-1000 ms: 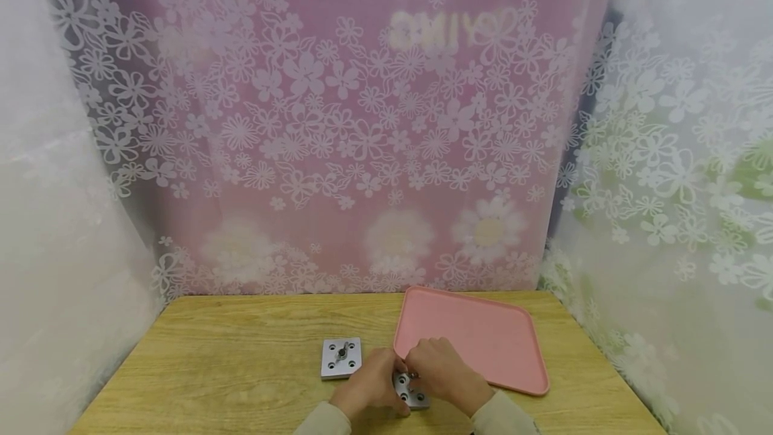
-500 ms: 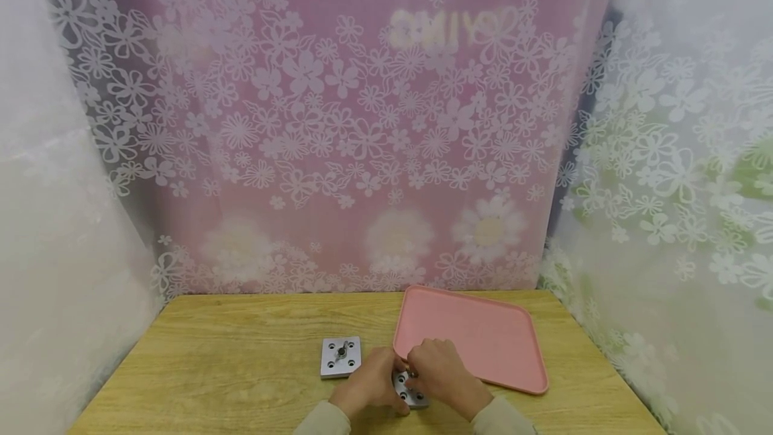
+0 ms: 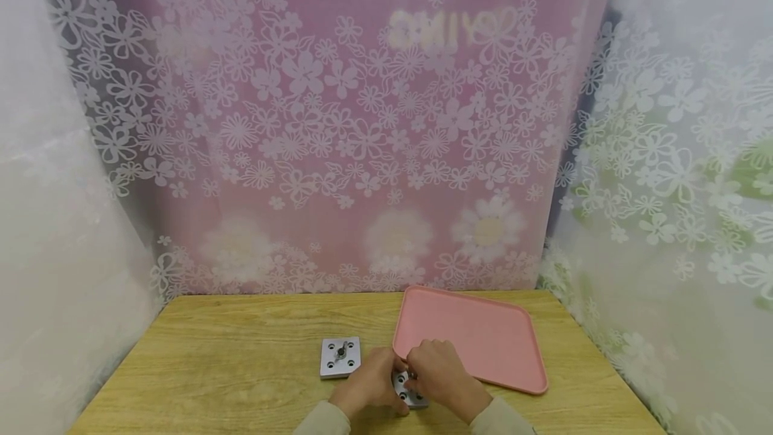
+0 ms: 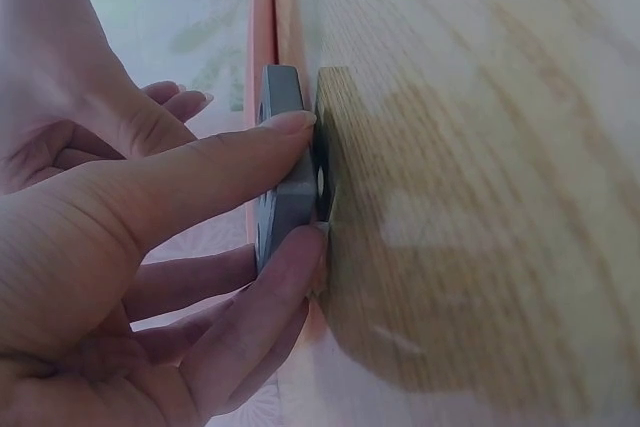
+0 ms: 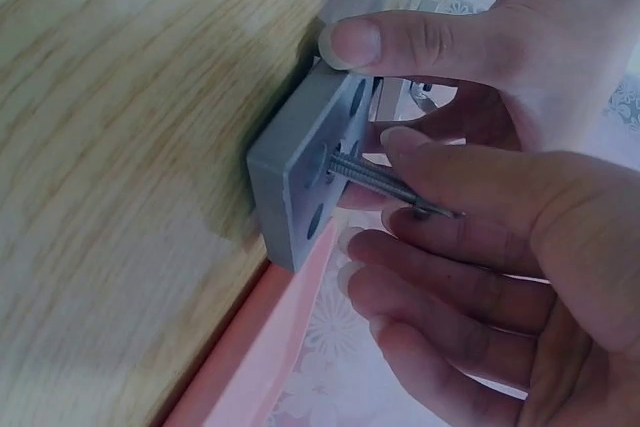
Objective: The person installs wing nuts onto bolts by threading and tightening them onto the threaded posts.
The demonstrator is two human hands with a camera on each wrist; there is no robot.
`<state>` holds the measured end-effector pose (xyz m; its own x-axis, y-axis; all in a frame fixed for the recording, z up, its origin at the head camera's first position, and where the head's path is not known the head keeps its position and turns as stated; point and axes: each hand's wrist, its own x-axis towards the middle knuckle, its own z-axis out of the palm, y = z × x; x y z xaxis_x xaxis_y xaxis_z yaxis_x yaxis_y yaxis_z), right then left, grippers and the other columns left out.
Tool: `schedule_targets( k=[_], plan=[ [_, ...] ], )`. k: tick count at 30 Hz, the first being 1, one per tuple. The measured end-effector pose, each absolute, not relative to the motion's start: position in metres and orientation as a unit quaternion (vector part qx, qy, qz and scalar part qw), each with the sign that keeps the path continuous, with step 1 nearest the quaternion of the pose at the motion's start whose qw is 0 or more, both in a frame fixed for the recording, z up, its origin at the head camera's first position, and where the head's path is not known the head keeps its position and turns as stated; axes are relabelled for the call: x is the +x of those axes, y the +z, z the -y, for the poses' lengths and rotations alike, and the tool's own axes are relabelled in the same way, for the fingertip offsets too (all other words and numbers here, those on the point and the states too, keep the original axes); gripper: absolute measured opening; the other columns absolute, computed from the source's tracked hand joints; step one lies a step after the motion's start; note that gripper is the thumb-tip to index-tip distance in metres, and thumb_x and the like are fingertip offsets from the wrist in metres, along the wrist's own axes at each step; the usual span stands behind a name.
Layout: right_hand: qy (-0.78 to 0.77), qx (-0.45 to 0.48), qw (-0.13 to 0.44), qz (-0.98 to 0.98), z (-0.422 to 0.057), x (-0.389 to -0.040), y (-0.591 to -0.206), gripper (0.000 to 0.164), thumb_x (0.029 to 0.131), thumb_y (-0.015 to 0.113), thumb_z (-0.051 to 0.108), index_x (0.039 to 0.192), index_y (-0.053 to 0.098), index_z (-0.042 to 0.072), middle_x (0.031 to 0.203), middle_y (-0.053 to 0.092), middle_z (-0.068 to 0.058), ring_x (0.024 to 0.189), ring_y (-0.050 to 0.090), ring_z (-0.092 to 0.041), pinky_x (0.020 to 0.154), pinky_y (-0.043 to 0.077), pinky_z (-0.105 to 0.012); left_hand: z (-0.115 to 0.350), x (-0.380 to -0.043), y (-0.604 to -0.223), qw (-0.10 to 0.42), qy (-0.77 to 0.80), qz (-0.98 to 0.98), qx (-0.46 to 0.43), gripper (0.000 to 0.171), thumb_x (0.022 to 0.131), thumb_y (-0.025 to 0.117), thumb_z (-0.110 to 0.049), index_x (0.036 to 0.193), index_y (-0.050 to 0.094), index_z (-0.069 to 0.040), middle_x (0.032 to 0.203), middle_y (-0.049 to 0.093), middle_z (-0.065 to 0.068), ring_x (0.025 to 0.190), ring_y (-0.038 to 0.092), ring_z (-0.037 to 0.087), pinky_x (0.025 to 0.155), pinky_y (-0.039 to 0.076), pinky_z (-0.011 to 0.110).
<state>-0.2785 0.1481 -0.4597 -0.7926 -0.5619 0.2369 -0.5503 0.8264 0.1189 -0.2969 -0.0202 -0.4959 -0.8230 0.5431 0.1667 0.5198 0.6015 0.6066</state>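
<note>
A square grey metal plate [image 3: 402, 396] with holes lies on the table, partly covered by both hands. My left hand [image 3: 374, 377] grips its edges, with the thumb [image 4: 230, 167] along the near side. From the middle of that plate sticks out a threaded wing screw [image 5: 375, 179], tilted in the right wrist view. My right hand [image 3: 443, 376] pinches the screw's outer end between thumb and forefinger, its other fingers curled below. To the left lies a second metal plate [image 3: 329, 347], with a wing screw [image 3: 341, 352] standing at its centre.
A pink tray [image 3: 477, 334] lies behind and to the right of the hands, its near rim close to my right hand. The wooden table [image 3: 229, 361] ends at a flowered curtain [image 3: 362, 153], and similar curtains hang at both sides.
My right hand's fingers have shifted slightly at the wing screw. The left hand and both plates stay where they were.
</note>
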Motion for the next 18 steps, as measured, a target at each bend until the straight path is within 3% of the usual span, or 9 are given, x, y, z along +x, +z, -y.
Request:
schedule_targets(
  k=[18],
  plan=[
    [-0.021, 0.279, 0.131, 0.951, -0.142, -0.2773, -0.4564, 0.031, 0.074, 0.091, 0.03, 0.062, 0.063, 0.021, 0.057, 0.057, 0.006, 0.051, 0.049, -0.01, 0.047, 0.04, -0.031, 0.0186, -0.2946, -0.4941, 0.009, 0.33, -0.896, 0.298, 0.042, 0.049, 0.103, -0.013, 0.083, 0.079, -0.015, 0.075, 0.072, -0.012, 0.069, 0.051, -0.001, 0.065, 0.044, 0.017]
  ],
)
